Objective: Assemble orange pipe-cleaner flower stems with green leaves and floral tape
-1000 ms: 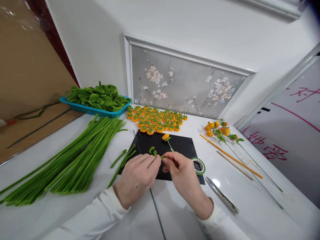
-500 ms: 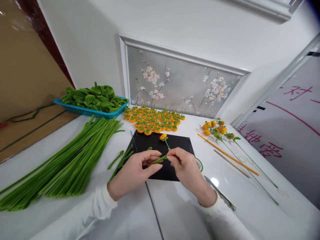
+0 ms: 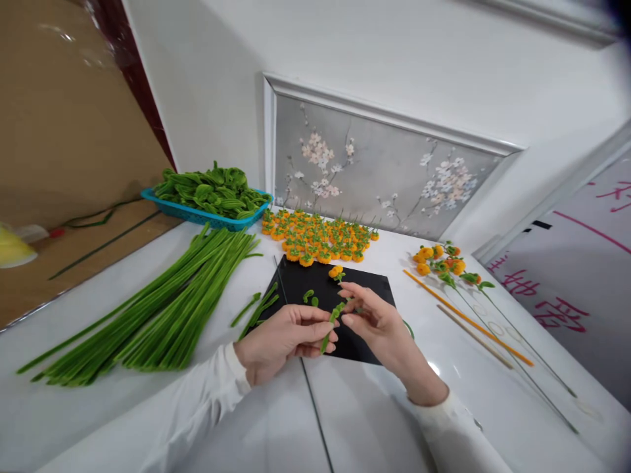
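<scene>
My left hand (image 3: 290, 338) pinches a short green pipe cleaner (image 3: 333, 320), its upper end bent into small curls. Just to the right, my right hand (image 3: 377, 322) has its fingers apart near the curled end and grips nothing that I can see. Both hands are above a black mat (image 3: 362, 281). On the mat, behind my right fingers, lies an orange fuzzy flower (image 3: 336, 271) with green leaves, its stem mostly hidden. Small green curled pieces (image 3: 309, 295) rest beside it. Short cut green pipe cleaners (image 3: 261, 311) lie at the mat's left edge.
A bundle of long green pipe cleaners (image 3: 172, 309) spreads over the left. Behind it is a blue basket (image 3: 207, 220) of green leaves. Several orange flower heads (image 3: 320, 240) cover the back. At right lie stemmed flowers (image 3: 438, 259), an orange rod (image 3: 468, 318) and a tan stick (image 3: 473, 335).
My right hand has let go of the green pipe cleaner and opened. My left hand now pinches it, turned more upright with a curled end. The view has shifted left.
</scene>
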`<state>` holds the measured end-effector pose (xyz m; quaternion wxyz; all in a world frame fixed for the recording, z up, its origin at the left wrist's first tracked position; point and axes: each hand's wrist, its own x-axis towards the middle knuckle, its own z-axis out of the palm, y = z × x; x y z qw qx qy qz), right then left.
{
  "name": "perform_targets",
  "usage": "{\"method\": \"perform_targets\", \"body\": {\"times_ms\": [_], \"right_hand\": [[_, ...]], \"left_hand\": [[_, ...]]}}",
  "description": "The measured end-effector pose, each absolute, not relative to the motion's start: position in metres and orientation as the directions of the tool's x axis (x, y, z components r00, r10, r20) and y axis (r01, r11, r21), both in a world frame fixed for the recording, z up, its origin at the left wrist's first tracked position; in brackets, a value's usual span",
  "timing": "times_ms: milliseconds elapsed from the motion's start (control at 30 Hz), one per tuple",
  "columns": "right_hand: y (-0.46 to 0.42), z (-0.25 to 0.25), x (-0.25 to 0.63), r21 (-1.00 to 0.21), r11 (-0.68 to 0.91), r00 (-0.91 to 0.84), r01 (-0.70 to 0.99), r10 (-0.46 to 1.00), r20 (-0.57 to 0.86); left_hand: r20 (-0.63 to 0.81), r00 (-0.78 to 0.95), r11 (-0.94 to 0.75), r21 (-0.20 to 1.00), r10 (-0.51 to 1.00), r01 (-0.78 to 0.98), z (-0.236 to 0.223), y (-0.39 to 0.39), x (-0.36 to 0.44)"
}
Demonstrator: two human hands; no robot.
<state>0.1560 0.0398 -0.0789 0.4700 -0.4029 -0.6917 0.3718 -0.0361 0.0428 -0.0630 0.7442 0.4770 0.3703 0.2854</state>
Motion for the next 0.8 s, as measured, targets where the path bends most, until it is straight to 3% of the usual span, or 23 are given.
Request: {"method": "perform_targets", "body": {"times_ms": [300,500,800], "right_hand": [[0.037,-0.069,0.152,-0.815,0.508,-0.372,0.278,0.840,0.396],[0.036,-0.072,0.152,-0.867,0.379,-0.344,0.324,0.901,0.265],[0.033,-0.066,0.151,-0.787,0.449,-0.333,0.423,0.885,0.326]], "left_hand": [[-0.194,0.588,0.198,0.978,0.785,0.059,-0.059,0.044,-0.034],[-0.032,0.524,-0.038,0.992,0.851,0.122,-0.058,0.043,-0.028],[-0.006,0.525,-0.099,0.980,0.851,0.172,-0.058,0.042,-0.027]]}}
